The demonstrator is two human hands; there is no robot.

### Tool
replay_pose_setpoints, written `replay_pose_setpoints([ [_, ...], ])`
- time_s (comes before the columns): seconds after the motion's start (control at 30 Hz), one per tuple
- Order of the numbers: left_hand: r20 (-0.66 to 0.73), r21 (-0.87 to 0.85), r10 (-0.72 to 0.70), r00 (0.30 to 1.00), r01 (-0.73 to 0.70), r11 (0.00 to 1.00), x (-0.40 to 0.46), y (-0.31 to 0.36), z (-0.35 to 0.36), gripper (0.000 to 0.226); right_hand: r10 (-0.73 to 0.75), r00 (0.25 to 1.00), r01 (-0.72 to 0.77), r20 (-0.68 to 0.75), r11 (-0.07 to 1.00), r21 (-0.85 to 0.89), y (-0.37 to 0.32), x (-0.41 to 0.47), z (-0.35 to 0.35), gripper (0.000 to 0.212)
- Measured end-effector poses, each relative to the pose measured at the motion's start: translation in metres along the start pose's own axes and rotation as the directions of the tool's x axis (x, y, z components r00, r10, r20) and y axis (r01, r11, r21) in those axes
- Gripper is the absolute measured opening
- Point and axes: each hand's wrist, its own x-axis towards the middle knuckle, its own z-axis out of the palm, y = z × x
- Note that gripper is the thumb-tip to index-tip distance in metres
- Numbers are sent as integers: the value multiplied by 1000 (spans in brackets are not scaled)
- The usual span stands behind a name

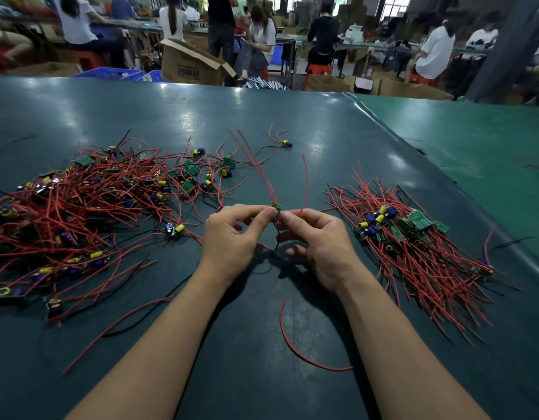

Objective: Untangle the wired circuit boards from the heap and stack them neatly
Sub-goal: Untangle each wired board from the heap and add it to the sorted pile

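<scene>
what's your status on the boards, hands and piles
Left hand and right hand both pinching one small board, red wires up. Tangled heap left, sorted stack right. Loose red wire near the forearms, nothing blocking.

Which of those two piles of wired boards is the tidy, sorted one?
The stack on the right: its wires lie combed the same way, boards together. The heap on the left is a sprawling tangle.
</scene>
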Motion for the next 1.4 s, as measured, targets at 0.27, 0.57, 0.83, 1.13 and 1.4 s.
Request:
replay_pose_setpoints([
  [0.27,113,-224,-147,983,170,960,2,4,-1,5,-188,970,183,-155,982,-46,2,1,0,6],
  [0.57,95,-663,-495,864,426,616,13,0,-6,14,-116,992,121,47,988,-99,5,-2,7,24],
  [0.83,329,-717,-550,768,582,384,13,8,-4,22,-170,985,172,37,983,-63,9,0,10,44],
  [1.13,328,-645,-505,798,580,497,8,11,3,20,-178,980,182,-91,983,38,4,1,8,11],
  [1.4,259,-533,-398,880,474,701,0,9,7,23,-22,978,52,-206,988,143,5,5,6,15],
])
